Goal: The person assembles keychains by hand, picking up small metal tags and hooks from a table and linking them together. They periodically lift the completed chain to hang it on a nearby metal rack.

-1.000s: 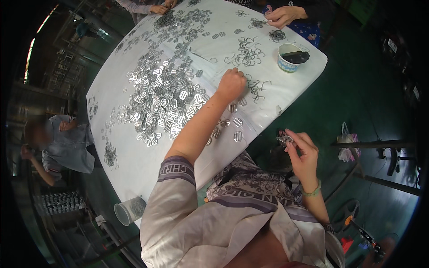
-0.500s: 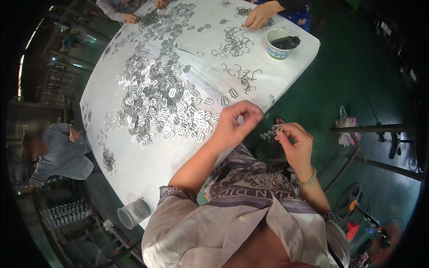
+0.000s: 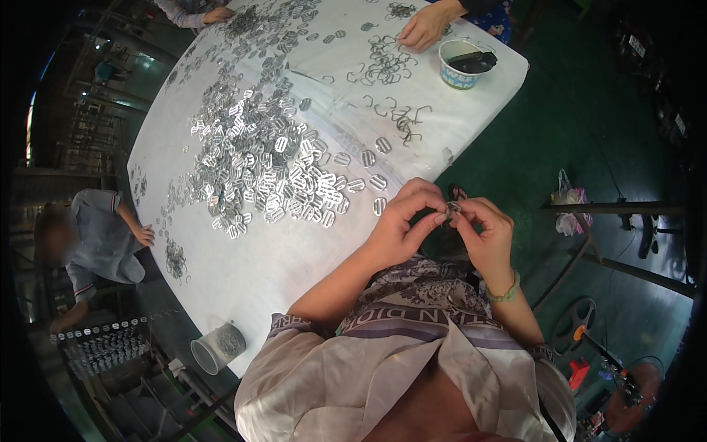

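A white-covered table [image 3: 294,243] is taking up most of a dim workshop with a dark green floor [image 3: 560,132], its surface carrying a dense heap of small silver buckles [image 3: 272,166] spreading from the middle toward the far left edge, while bent wire hooks [image 3: 394,114] are lying scattered toward the far right corner beside a white and blue cup [image 3: 460,65]. A clear plastic cup [image 3: 217,348] is sitting off the table's near corner. Other people are working around the edges: one hand [image 3: 427,26] is reaching among hooks at the far side, and a seated person in grey [image 3: 96,239] is leaning at the left edge. Just off the table's near right edge, the left hand [image 3: 401,221] and right hand [image 3: 486,236] are meeting in front of the chest, fingertips pinching a small metal piece [image 3: 451,211] between them; its long axis is too small to tell. Both wrists are bending inward, forearms rising from the lower edge, a green bracelet [image 3: 507,289] circling the right wrist
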Tool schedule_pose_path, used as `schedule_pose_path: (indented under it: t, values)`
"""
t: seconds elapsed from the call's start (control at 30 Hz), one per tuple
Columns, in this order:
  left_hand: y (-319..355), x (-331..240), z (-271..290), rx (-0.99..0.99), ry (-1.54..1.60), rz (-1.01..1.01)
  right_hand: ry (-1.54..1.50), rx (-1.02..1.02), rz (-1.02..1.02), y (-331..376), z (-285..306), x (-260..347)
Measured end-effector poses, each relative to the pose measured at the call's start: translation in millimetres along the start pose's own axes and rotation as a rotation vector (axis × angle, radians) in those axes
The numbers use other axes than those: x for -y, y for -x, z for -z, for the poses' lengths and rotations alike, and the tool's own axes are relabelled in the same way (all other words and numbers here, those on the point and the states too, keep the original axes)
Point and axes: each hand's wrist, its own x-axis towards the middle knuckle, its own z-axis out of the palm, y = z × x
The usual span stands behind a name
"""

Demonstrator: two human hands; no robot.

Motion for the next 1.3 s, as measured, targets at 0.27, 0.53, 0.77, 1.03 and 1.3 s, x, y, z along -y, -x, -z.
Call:
schedule_pose_path:
  t: [0.27,0.53,0.77,1.03,1.3]
  values:
    - [5.7,-1.4,-4.6,-0.062,-0.044,0.021,0.044,0.022,-0.002,0.9,-1.8,-0.2]
    - [11.8,6.0,-6.2,-0.092,-0.076,0.005,0.043,0.05,0.009,4.2,-4.4,0.1]
    - [28.0,-2.4,-6.5,-0.094,-0.16,0.002,-0.059,0.185,-0.009,-21.2,9.8,-29.8]
    - [43.4,0.3,-12.9,-0.05,-0.22,-0.044,0.249,0.489,0.291,-66.3,-80.1,-65.8]
    - [49.5,3.6,-13.1,-0.083,-0.204,-0.059,0.553,0.578,0.442,-82.1,-108.2,-70.8]
